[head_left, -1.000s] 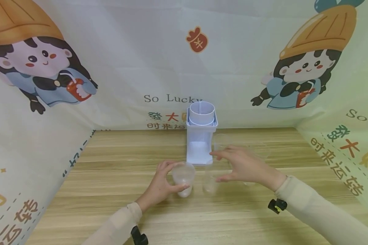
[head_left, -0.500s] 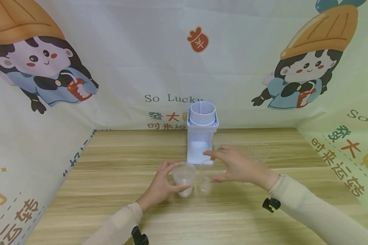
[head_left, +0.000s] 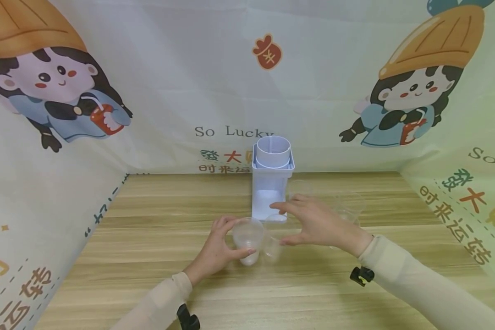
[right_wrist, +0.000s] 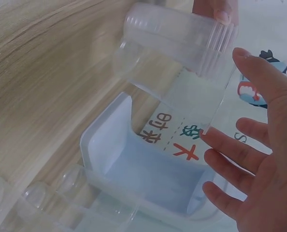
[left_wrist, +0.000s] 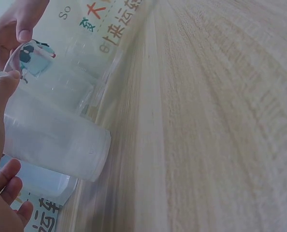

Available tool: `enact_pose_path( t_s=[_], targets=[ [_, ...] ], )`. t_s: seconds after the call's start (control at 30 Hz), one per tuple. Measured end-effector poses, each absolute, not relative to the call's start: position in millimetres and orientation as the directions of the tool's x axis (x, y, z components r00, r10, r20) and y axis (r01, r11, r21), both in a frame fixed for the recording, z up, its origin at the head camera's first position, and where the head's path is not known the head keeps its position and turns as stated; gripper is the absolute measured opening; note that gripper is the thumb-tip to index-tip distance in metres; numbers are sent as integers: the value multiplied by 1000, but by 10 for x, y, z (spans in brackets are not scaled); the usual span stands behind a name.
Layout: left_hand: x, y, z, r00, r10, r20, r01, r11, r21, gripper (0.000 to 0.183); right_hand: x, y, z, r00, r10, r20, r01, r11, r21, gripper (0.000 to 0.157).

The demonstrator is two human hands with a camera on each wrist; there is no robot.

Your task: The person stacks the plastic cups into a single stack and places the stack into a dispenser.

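Note:
In the head view my left hand (head_left: 216, 250) grips a stack of clear plastic cups (head_left: 248, 233) standing upright on the table. Several ridged rims show on this stack (right_wrist: 182, 38) in the right wrist view. My right hand (head_left: 319, 224) holds a single clear plastic cup (head_left: 273, 247) by its rim, thumb on one side and index finger on the other. That cup is upright, right beside the stack; whether the two touch I cannot tell. In the left wrist view the stack (left_wrist: 51, 133) stands between the left thumb and fingers.
A pale lilac cup holder (head_left: 269, 192) with a round tube on top stands behind the hands. More clear cups (head_left: 350, 201) stand behind the right hand, faint and partly hidden. A printed cloth (head_left: 169, 91) borders the wood-grain table (head_left: 169, 197).
My right hand has moved left with the single cup, bringing it close to the stack. My left hand and the stack have stayed put.

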State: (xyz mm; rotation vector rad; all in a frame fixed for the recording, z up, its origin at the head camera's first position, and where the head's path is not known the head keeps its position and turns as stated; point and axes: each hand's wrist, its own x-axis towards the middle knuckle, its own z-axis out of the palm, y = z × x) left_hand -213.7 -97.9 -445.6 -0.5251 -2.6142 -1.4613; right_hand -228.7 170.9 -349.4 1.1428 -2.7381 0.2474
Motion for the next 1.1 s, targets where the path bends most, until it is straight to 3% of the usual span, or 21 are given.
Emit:
enact_pose_path(
  t_s=[1.1],
  targets=[
    [-2141,-970,-4456,-934,248,258,350,485,801,67,-2287,1717,-3386,-707,-634,314,-702,684,-199,75]
  ],
)
